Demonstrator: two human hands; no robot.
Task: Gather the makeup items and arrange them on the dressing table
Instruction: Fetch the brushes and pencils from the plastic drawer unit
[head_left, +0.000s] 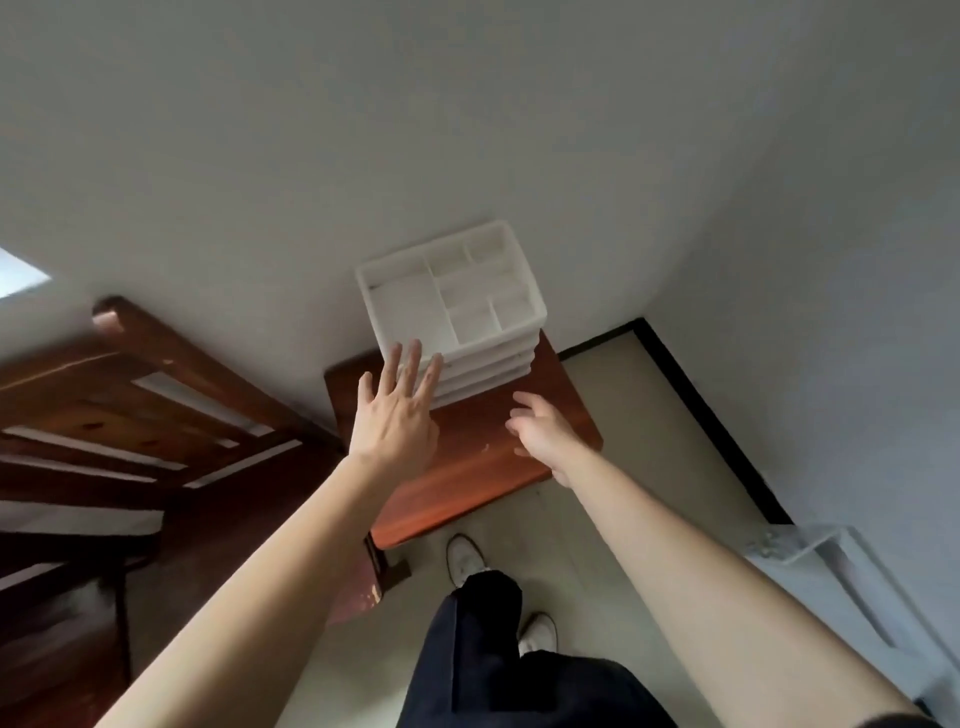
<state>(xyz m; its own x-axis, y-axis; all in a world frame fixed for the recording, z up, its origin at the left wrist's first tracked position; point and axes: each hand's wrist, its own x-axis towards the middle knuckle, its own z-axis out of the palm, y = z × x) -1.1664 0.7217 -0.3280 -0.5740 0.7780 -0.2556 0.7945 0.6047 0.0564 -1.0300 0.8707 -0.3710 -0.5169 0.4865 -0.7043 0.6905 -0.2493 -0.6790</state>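
Noted organizer (452, 291) at 12 o'clock end of table (467, 467), backed against wall, top compartments apparently empty; no makeup items in view. Logged left hand (395, 415) at organizer's 7 o'clock corner, fingers (413, 364) straight and spread, tips overlapping the drawer fronts, contact uncertain, holding nothing. Logged right hand (540, 431) at organizer's 5 o'clock, above bare tabletop, fingers loosely curled, apart from organizer, holding nothing. Judged step: reach to take organizer by both sides, probably to carry or reposition it; task barely begun. To do well: bring right hand to 3 o'clock wall to match left at 9 o'clock; press palms flat and low, under the top tray, stacked drawers being likely to slide out if tipped toward 6 o'clock. Keep level, or lean slightly toward 12 o'clock. Lift straight up before moving off; avoid dragging across the wood. Mind frame (130, 395) at 9 o'clock and shoes (465, 561) at 6 o'clock when stepping back.
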